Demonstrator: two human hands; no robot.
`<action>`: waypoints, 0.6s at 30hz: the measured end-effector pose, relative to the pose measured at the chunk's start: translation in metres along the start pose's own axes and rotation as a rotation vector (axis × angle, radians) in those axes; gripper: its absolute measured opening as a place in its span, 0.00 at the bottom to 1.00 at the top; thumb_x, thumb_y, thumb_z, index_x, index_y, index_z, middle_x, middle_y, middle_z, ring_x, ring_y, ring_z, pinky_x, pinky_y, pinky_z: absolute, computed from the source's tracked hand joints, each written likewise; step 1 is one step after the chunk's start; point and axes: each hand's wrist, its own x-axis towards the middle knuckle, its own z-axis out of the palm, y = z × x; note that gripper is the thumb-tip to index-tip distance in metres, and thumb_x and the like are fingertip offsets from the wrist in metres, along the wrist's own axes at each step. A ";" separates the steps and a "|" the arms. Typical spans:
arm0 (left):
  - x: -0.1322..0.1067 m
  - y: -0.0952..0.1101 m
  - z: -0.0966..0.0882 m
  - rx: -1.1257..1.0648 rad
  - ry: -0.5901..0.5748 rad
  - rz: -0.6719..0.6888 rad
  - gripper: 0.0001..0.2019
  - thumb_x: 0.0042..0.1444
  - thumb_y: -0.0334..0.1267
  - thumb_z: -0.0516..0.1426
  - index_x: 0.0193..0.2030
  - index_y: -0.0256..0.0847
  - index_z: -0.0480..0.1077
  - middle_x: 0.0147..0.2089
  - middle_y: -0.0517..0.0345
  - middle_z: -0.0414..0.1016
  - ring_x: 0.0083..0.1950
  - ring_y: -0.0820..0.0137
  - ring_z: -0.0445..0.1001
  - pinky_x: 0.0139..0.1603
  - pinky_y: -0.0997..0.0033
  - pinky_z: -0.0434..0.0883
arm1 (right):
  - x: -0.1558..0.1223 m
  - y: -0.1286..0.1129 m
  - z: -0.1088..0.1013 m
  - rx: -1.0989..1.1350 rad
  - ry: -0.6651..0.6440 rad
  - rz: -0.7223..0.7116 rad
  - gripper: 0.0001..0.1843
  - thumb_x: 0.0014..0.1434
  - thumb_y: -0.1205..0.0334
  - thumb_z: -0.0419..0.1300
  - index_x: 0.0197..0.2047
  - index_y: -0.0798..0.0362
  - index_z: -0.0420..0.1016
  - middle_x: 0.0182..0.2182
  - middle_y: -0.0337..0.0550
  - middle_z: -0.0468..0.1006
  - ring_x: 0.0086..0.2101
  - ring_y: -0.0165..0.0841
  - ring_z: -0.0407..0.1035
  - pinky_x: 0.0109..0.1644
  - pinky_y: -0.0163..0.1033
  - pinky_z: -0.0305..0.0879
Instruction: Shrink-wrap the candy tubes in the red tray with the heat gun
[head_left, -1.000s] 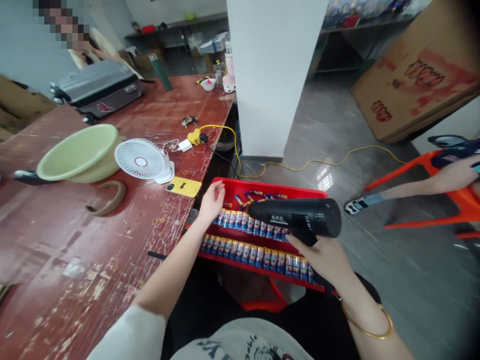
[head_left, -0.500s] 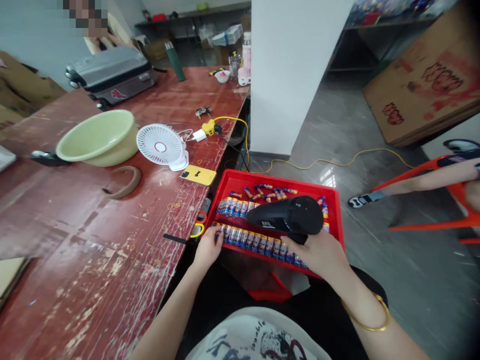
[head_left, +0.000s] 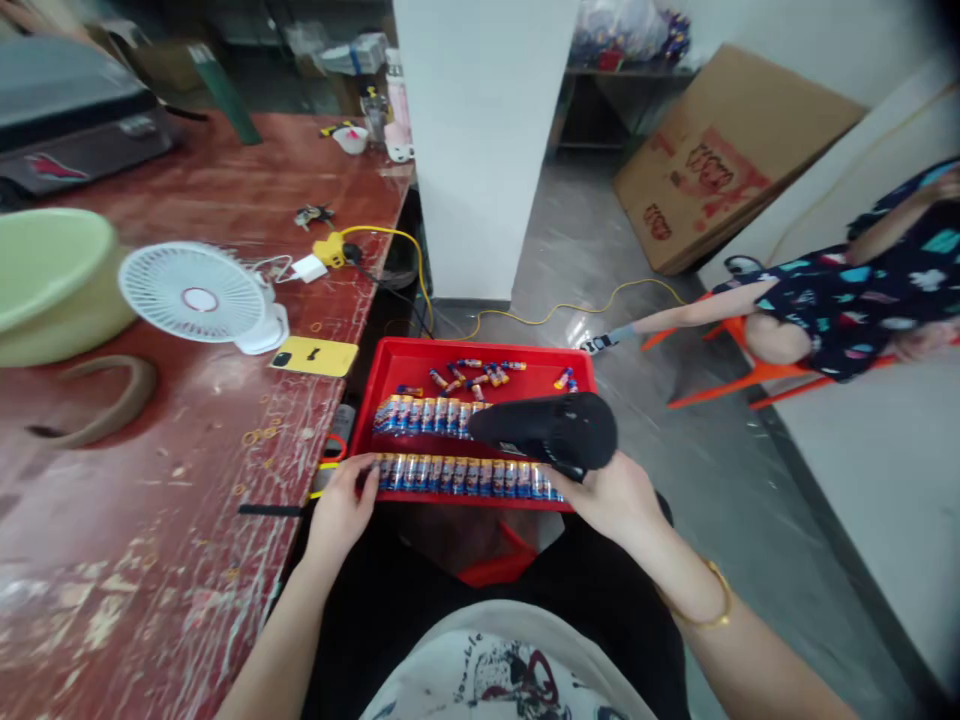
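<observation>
In the head view, my right hand (head_left: 619, 500) grips a black heat gun (head_left: 544, 432) by its handle, and its nozzle points left over the tray. A front row of small blue-and-orange tubes (head_left: 469, 477) stands side by side along the tray's near edge. My left hand (head_left: 346, 500) has thumb and fingers closed at the left end of this row. The thumb side of my right hand is close to the row's right end; whether it touches is unclear. Behind lies a second row of tubes (head_left: 427, 415), partly hidden by the heat gun. Loose tubes (head_left: 480, 378) lie scattered farther back in the red tray (head_left: 390, 365).
Left of the tray is a worn red table (head_left: 187, 430) with a white fan (head_left: 199, 298), a yellow phone (head_left: 315, 356), a green basin (head_left: 52, 280) and a brown band (head_left: 139, 395). A white pillar (head_left: 480, 150) rises ahead. Someone sits on an orange chair (head_left: 739, 375) at right.
My view has turned right, so the table's things slide left and more of the seated person shows. The heat gun stays in my right hand, and my left hand stays at the row's end.
</observation>
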 end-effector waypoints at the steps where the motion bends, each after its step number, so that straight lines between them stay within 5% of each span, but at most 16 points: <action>1: 0.001 -0.002 0.000 0.050 -0.003 0.046 0.13 0.57 0.46 0.56 0.45 0.46 0.74 0.49 0.50 0.77 0.53 0.53 0.74 0.61 0.49 0.67 | -0.007 0.019 -0.006 0.000 -0.024 0.075 0.20 0.55 0.42 0.57 0.24 0.49 0.69 0.18 0.43 0.71 0.25 0.39 0.71 0.28 0.39 0.58; 8: 0.014 0.006 0.009 0.178 -0.074 0.119 0.18 0.61 0.50 0.51 0.48 0.42 0.73 0.50 0.48 0.77 0.52 0.57 0.76 0.56 0.55 0.72 | -0.044 0.124 -0.037 0.036 -0.002 0.500 0.28 0.49 0.31 0.56 0.30 0.50 0.72 0.16 0.40 0.69 0.23 0.39 0.69 0.27 0.40 0.60; 15: 0.018 0.017 0.012 0.207 -0.143 0.088 0.21 0.62 0.50 0.50 0.50 0.36 0.72 0.52 0.45 0.76 0.53 0.58 0.75 0.55 0.57 0.72 | -0.046 0.126 -0.036 0.156 -0.011 0.496 0.35 0.46 0.28 0.58 0.10 0.48 0.54 0.10 0.39 0.60 0.16 0.32 0.59 0.20 0.38 0.54; 18: 0.015 0.016 0.007 0.224 -0.121 0.099 0.21 0.62 0.51 0.50 0.50 0.37 0.72 0.51 0.46 0.76 0.52 0.58 0.75 0.54 0.59 0.73 | -0.039 0.120 -0.037 0.187 -0.005 0.464 0.30 0.46 0.30 0.58 0.16 0.50 0.66 0.12 0.39 0.65 0.19 0.35 0.64 0.23 0.38 0.59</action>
